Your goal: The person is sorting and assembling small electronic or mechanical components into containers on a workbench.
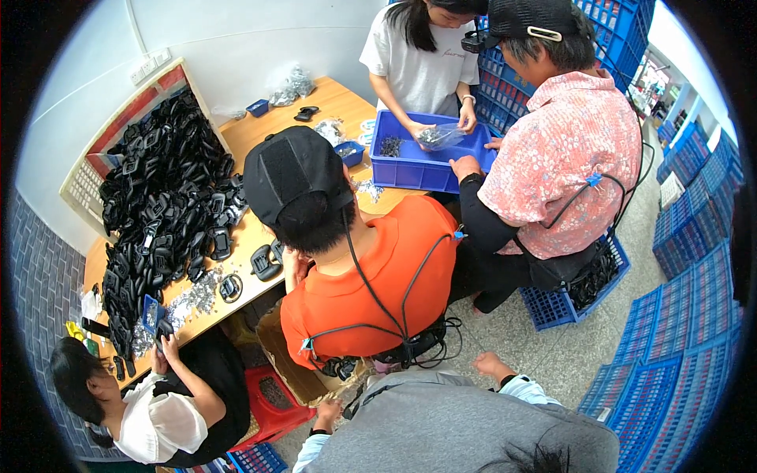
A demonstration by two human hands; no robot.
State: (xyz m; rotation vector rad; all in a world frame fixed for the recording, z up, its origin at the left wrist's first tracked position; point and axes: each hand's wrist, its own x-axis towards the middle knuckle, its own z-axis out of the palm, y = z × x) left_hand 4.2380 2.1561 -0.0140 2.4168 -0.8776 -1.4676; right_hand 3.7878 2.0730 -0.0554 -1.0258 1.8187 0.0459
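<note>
At the bottom, my left hand (327, 412) hangs beside the edge of an open cardboard box (302, 352); its fingers are small and partly hidden, so their grip cannot be made out. Over the speckled floor, my right hand (490, 365) is held out with loosely bent fingers and nothing visible in it. A grey garment (473, 426) fills the space between my arms. Black plastic parts (343, 366) lie in the box. Right in front of me is a person in an orange shirt (378, 276) and black cap, wearing cables and a dark pack.
A wooden table (331, 102) carries a large heap of black plastic parts (169, 181) and scattered small metal pieces. People stand around a blue bin (402, 169); another works at lower left. A red stool (272, 402), a blue crate (579, 296) and stacked blue crates (654, 378) flank the floor.
</note>
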